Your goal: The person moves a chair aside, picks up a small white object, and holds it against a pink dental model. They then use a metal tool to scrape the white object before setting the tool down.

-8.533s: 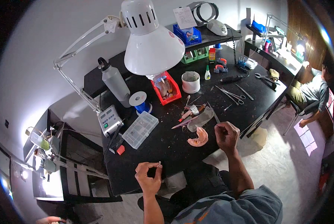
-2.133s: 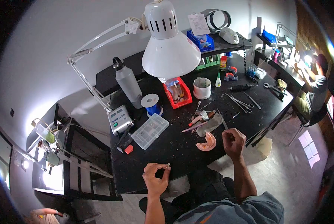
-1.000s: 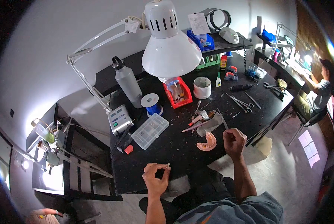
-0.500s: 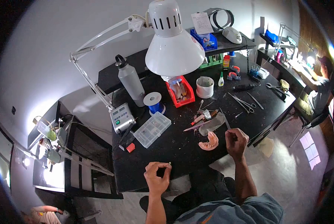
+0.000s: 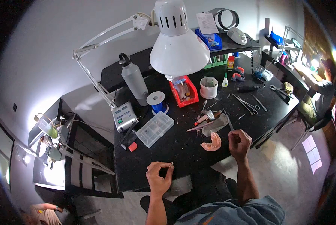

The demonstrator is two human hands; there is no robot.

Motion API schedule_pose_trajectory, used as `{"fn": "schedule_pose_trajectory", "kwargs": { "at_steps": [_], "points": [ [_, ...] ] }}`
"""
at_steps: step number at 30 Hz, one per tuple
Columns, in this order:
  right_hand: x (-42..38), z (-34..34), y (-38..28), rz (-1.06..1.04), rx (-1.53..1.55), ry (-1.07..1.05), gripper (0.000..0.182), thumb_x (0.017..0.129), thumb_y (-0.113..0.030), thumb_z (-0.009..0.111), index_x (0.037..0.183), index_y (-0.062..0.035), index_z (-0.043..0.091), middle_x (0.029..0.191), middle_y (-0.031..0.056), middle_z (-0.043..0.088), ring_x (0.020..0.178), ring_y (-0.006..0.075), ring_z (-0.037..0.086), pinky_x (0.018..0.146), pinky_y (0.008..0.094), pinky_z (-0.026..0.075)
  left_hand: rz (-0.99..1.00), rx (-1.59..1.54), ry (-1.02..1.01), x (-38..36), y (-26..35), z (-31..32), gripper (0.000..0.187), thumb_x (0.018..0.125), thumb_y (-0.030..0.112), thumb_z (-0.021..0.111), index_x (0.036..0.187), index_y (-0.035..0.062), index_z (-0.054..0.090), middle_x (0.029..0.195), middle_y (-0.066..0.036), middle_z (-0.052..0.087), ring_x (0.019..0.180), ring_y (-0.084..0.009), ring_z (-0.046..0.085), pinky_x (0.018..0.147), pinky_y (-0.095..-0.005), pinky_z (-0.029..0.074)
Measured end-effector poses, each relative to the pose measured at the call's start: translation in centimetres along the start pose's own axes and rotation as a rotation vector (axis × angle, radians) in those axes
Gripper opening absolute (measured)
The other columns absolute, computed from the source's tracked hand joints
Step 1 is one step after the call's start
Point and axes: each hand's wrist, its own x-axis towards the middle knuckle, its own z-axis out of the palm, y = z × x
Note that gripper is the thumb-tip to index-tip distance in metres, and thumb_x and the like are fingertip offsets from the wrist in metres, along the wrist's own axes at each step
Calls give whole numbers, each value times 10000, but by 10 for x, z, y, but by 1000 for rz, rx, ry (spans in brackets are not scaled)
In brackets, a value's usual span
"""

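Near the table's front edge, my left hand [image 5: 159,176] pinches a tiny whitish piece, apparently a denture tooth [image 5: 172,164], between thumb and forefinger. My right hand [image 5: 239,144] is closed around a slim metal tool with a flat blade [image 5: 230,124] pointing up and away; its grip end is hidden in my fingers. Just left of that hand lies a pink, horseshoe-shaped denture base [image 5: 212,143]. Behind it sit a greyish, translucent curved piece [image 5: 215,125], a pinkish pointed stick [image 5: 195,128] and small tubes [image 5: 201,120].
A white lamp [image 5: 179,52] hangs over the table. Around the work area stand a clear compartment box [image 5: 155,128], blue wire spool [image 5: 158,106], grey bottle [image 5: 135,84], control unit [image 5: 123,116], red bin [image 5: 192,100], white cup [image 5: 208,90] and scissors [image 5: 253,109]. Another person [image 5: 323,88] sits at right.
The whole view has shifted slightly, so things on the table appear a little further right. Both hands keep nearly the same pose and hold the same things.
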Motion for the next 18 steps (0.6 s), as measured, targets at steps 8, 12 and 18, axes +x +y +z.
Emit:
{"fn": "schedule_pose_trajectory", "kwargs": {
  "at_steps": [8, 12, 18],
  "points": [
    [0, -2, 1, -10, -18, -17, 82, 887, -7, 782, 906, 16, 706, 783, 106, 723, 684, 150, 731, 635, 287, 561, -35, -28, -2, -1, -3, 2, 122, 811, 10, 853, 910, 73, 821, 895, -69, 790, 908, -244, 707, 899, -399, 489],
    [1, -2, 1, -19, -9, -19, 79, 889, -9, 779, 910, 11, 706, 767, 102, 710, 655, 154, 711, 610, 283, 544, -39, -36, -14, -1, -2, 2, 116, 811, 8, 850, 902, 76, 823, 896, -70, 792, 919, -241, 705, 908, -407, 484],
    [2, -2, -1, -37, -2, -10, 75, 899, -13, 772, 911, 9, 702, 765, 93, 702, 635, 152, 687, 594, 285, 527, 73, 61, -29, 2, 0, 0, 114, 842, 9, 867, 907, 41, 778, 898, -88, 785, 857, -227, 727, 839, -383, 530]
  ]
}}
